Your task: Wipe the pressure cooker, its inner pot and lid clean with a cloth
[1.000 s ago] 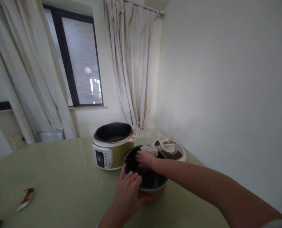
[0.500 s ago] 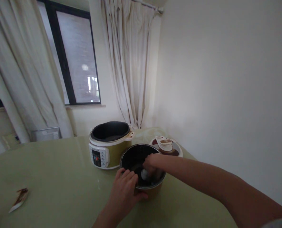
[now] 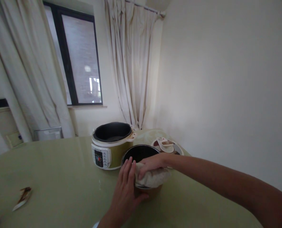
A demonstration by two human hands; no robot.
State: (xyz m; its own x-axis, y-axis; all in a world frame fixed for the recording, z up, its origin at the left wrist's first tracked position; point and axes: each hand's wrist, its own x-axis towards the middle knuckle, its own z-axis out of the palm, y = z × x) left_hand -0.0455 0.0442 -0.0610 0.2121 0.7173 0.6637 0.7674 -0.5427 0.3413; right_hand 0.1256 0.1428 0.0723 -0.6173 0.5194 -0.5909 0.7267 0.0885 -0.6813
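Observation:
A dark-lined inner pot [image 3: 137, 154] with a tan outside stands on the green table. My left hand [image 3: 128, 182] steadies its near left side, fingers reaching up to the rim and thumb against the outer wall. Bunched in my right hand [image 3: 152, 163] is a pale beige cloth [image 3: 152, 179], pressed over the near right part of the pot's rim. My right fingertips are partly sunk in the cloth's folds. Cloth and hands hide much of the pot's near rim.
Behind the pot, to the left, stands a white and green electric cooker [image 3: 117, 152] without its lid. A round lid [image 3: 167, 145] lies behind on the right, near the wall. On the left of the table [image 3: 67, 183] is a brown-stained white scrap [image 3: 22, 199].
My right hand has come up from inside the pot to its near rim, bringing the cloth into full view. My left fingers have straightened along the pot's side.

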